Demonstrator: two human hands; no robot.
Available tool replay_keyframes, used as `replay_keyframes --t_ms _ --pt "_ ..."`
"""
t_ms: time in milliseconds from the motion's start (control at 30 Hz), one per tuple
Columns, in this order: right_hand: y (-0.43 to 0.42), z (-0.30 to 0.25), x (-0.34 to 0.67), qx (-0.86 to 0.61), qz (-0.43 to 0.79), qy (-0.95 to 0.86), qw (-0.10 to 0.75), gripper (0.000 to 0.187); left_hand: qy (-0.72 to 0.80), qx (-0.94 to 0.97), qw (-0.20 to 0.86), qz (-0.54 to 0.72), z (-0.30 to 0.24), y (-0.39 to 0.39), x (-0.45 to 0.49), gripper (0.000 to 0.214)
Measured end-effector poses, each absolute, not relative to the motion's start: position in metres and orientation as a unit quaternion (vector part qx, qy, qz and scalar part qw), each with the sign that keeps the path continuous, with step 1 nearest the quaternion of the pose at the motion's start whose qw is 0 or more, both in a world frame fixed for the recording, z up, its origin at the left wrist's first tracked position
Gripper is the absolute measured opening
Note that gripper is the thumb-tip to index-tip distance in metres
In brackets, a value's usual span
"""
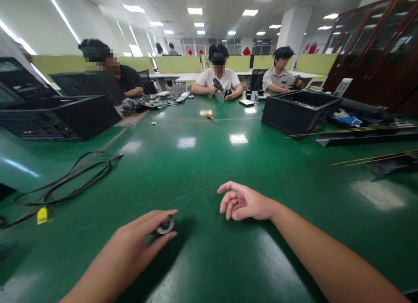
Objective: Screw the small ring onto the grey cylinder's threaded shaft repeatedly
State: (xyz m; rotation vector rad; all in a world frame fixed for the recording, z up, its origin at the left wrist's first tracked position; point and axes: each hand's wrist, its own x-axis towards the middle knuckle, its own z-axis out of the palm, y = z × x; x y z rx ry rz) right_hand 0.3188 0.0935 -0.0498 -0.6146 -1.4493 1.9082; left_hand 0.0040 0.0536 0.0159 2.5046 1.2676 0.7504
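Between the thumb and fingers of my left hand (143, 233) is a small round part (165, 226), dark with a silvery ring; its exact kind is too small to tell. The hand is closed around it, low over the green tabletop (202, 172). To the right, my right hand (243, 203) hovers over the table with its fingers loosely curled and apart, holding nothing. A gap of bare green surface separates the two hands.
Black cables (81, 176) and a yellow tag (42, 216) lie at left. Black computer cases stand left (65, 116) and right (294, 116). An orange screwdriver (210, 117) lies farther back. Thin rods (375, 157) jut in at right. Several people sit across the table, one holding a power drill (218, 84).
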Motion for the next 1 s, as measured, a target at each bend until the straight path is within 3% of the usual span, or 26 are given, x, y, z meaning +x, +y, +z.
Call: replay_keyframes --t_ms 67,200,333,533,800,1000 --pt "0.094 -0.047 0.329 -0.223 0.718 -0.585 0.304 0.06 0.355 0.904 0.139 0.193 0.013 0.063 0.043 0.033" --pt "0.096 -0.039 0.35 -0.235 0.701 -0.623 0.254 0.047 0.305 0.913 0.198 0.184 0.002 0.069 0.105 0.038" --pt "0.096 -0.032 0.358 -0.232 0.693 -0.636 0.247 0.048 0.287 0.888 0.259 0.25 -0.011 0.07 0.109 0.026" --pt "0.09 -0.03 0.347 -0.284 0.617 -0.7 0.222 0.053 0.284 0.874 0.25 0.305 -0.022 0.076 0.091 0.033" --pt "0.077 -0.032 0.326 -0.379 0.385 -0.787 0.298 0.035 0.338 0.836 0.242 0.358 -0.031 0.078 0.09 0.034" --pt "0.073 -0.032 0.322 -0.389 0.287 -0.804 0.346 0.035 0.351 0.825 0.235 0.374 -0.03 0.078 0.093 0.034"
